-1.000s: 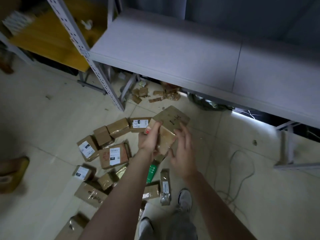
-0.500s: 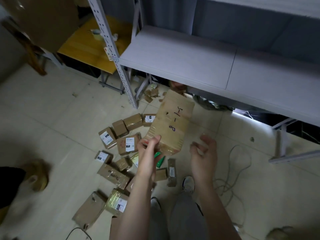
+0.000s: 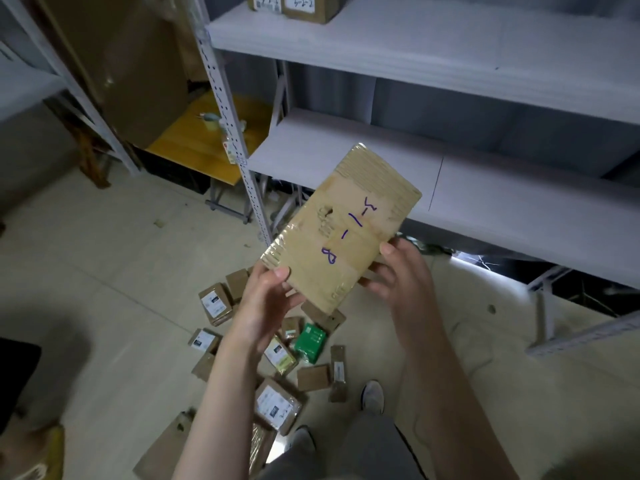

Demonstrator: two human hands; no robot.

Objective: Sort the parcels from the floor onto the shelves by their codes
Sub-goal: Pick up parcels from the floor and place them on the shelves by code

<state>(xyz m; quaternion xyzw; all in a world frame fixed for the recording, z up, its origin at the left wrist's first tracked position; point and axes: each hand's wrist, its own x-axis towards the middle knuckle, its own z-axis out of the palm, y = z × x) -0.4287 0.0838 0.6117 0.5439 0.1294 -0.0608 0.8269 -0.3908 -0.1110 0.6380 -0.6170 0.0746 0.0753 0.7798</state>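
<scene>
I hold a flat brown taped parcel (image 3: 341, 226) up in front of the grey shelves; a code is handwritten on it in purple ink. My left hand (image 3: 268, 299) grips its lower left corner, thumb on top. My right hand (image 3: 398, 271) holds its lower right edge, thumb on the face and fingers underneath. Several small brown parcels (image 3: 214, 303) with white labels lie on the floor below, among them a green box (image 3: 310, 342). Two coded parcels (image 3: 294, 5) stand on the upper shelf (image 3: 450, 46). The lower shelf (image 3: 502, 195) is behind the held parcel.
A perforated shelf upright (image 3: 228, 133) stands left of the parcel. Beyond it a yellow low table (image 3: 204, 140) carries a cup. A large cardboard sheet (image 3: 121, 64) leans at the back left. My feet (image 3: 372, 396) stand beside the parcel heap. A loose cable lies on the floor at right.
The parcel has risen from near the floor heap to shelf height. My right hand, apart from it half a second ago, now holds its right edge. The view has tilted upward.
</scene>
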